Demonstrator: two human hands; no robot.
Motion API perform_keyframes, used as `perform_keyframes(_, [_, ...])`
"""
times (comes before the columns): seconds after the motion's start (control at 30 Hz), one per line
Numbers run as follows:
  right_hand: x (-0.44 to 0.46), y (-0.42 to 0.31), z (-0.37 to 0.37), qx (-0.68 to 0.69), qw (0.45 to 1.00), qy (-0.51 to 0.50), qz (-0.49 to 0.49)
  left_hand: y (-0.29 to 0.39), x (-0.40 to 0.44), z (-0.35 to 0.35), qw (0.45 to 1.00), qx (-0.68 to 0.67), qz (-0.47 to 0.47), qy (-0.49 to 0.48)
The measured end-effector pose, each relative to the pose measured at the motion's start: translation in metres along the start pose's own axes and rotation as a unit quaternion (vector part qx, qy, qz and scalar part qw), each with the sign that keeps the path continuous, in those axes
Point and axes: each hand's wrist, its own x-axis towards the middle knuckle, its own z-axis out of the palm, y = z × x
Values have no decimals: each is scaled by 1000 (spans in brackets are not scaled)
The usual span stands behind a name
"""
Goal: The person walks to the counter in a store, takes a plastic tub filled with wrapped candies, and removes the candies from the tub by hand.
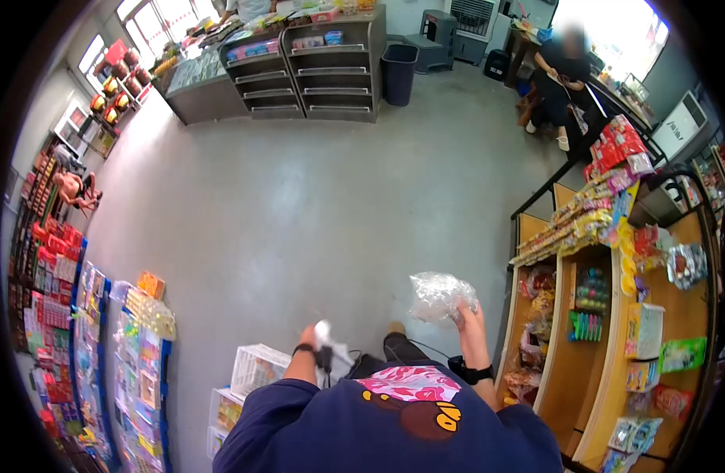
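My right hand (469, 317) is closed on the edge of a crumpled clear plastic bag (440, 298), held out over the floor beside the wooden shelf. Lower and to the left, my left hand (308, 339) is at a small white object (323, 331); its fingers are too small and blurred to make out. Translucent whitish plastic (340, 359) hangs near that hand, with a dark thing by the wrist. What is inside the clear bag cannot be told.
A wooden shelf (591, 370) with packaged goods stands close on my right. White basket (256, 370) at lower left, product racks (142, 370) beyond. Grey counter shelves (331, 71) and a bin (398, 75) stand ahead. A person (563, 75) sits at upper right.
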Motion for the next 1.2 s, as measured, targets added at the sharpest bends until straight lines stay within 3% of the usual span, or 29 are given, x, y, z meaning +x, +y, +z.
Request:
perform_keyframes(0.07, [57,-17,31,-54,997,-48,10,-27,-6,-26,974,-120,-191,-11])
perform_keyframes(0.13, [107,-35,65,-44,996,-71,38,-34,-7,-51,897,-273,-346,21])
perform_keyframes(0.3, [252,-45,132,-55,989,-115,78,-19,65,-69,756,-454,-461,100])
perform_keyframes(0.4, [326,-49,165,-108,987,-104,62,-3,161,-79,695,-558,-433,134])
perform_keyframes(0.47, [363,-57,186,-69,994,-46,76,17,235,-89,654,-635,-385,146])
perform_keyframes(0.6, [436,-98,217,-36,998,-34,43,109,433,-119,558,-806,-195,21])
perform_keyframes(0.63, [452,-105,215,-54,998,-27,22,127,489,-117,560,-809,-173,-51])
perform_keyframes(0.67, [473,-111,216,-71,997,-21,-1,110,548,-77,742,-665,-87,-21])
perform_keyframes(0.7, [495,-119,218,-68,997,-19,-3,129,590,-70,751,-647,-61,-116])
perform_keyframes(0.73, [515,-125,220,-52,999,-4,0,264,588,-141,630,-716,-276,-123])
perform_keyframes(0.77, [537,-131,221,-38,999,11,3,216,639,-95,729,-649,-129,-177])
perform_keyframes(0.83, [583,-145,220,-30,999,44,9,302,659,-139,613,-702,-191,-307])
perform_keyframes(0.9, [630,-162,218,-27,997,69,15,347,664,-147,655,-704,-192,-197])
perform_keyframes(1.03, [758,-177,235,3,997,74,11,376,703,-171,619,-699,-246,-260])
perform_keyframes(1.2, [878,-221,310,-69,997,2,20,445,746,-214,657,-692,-214,-211])
